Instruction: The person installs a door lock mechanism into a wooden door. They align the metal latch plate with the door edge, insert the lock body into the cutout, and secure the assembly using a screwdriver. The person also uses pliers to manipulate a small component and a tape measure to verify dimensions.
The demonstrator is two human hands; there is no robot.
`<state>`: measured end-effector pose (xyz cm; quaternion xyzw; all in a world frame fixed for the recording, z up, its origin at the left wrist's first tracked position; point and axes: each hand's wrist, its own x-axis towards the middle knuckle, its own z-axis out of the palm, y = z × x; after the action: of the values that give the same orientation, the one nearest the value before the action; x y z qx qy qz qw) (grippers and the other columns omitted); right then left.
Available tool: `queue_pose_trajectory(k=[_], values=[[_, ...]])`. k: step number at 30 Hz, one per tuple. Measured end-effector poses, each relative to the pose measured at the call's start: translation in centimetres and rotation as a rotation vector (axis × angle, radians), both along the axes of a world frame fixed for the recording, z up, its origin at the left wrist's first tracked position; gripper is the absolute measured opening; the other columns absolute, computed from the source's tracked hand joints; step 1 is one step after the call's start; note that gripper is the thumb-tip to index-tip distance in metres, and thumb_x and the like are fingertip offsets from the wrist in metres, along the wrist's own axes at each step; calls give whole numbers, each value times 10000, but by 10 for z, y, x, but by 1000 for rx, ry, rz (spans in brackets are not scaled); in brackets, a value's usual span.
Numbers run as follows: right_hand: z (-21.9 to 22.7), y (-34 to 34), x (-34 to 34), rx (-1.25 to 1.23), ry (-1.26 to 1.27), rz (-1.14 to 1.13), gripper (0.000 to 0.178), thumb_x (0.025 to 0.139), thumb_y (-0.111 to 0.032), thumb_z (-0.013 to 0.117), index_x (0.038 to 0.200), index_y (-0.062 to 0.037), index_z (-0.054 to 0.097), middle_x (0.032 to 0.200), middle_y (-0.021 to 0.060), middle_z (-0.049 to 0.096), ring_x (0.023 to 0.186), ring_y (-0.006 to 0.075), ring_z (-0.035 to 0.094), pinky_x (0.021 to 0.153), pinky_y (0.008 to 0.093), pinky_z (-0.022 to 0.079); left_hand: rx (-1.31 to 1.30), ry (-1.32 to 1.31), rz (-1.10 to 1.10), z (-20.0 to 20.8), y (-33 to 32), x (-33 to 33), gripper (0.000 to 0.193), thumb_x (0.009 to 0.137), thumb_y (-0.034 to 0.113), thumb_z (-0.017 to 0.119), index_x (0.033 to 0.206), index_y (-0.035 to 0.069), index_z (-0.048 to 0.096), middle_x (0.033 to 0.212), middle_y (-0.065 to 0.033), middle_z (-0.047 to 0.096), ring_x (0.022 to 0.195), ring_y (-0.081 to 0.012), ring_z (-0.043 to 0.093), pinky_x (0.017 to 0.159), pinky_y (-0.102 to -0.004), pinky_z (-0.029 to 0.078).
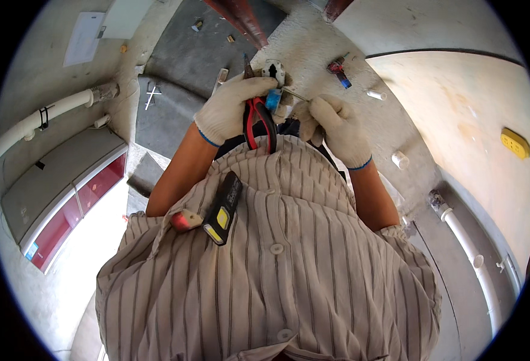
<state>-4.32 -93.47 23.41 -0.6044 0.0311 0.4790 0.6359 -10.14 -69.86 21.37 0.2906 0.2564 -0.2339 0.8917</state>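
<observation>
My left hand (pixel 229 108), in a white knitted glove with a blue cuff edge, is closed around needle-nose pliers. The pliers' red-and-black handles (pixel 267 123) point toward my shirt, and their dark jaws (pixel 247 65) stick out past the glove. Against the same hand sits a pale metal fitting (pixel 273 72) with a dark, narrow hole, with a blue piece (pixel 272 100) just below it. My right hand (pixel 340 129), gloved alike, has its fingers pinched on a thin rod (pixel 295 94) that reaches toward the blue piece. The rod's kind is unclear.
On the floor ahead lie a red-and-blue power drill (pixel 338 71), a white pipe piece (pixel 376 94) and another short one (pixel 400 159). A grey sheet (pixel 183 54) carries small scraps and a white cross-shaped piece (pixel 151 95). White pipes (pixel 42 122) run along the left wall.
</observation>
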Motion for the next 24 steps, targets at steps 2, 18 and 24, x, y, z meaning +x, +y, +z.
queue_pose_trajectory(k=[2,18,24], values=[[-4,-2,-2,-15,-21,15,364,1043,-316,585,978,11,732,746,70,713,653,94,625,583,230,470,216,-21,-50,-7,1,-4,319,1057,170,539,1286,-44,598,1102,-158,707,914,-229,708,778,-341,606],[2,-11,-6,123,121,23,383,1074,-338,541,1042,4,710,771,57,718,650,80,615,576,236,474,488,-121,-166,22,-20,3,327,1081,209,555,1309,-19,610,1017,-75,711,869,-154,701,771,-295,579],[-5,-11,-14,134,-138,-68,326,1059,-267,578,1065,34,701,818,74,726,692,98,630,609,246,496,413,-79,-219,21,-23,9,308,1082,201,538,1290,-11,617,928,-56,700,782,-138,670,703,-289,543]])
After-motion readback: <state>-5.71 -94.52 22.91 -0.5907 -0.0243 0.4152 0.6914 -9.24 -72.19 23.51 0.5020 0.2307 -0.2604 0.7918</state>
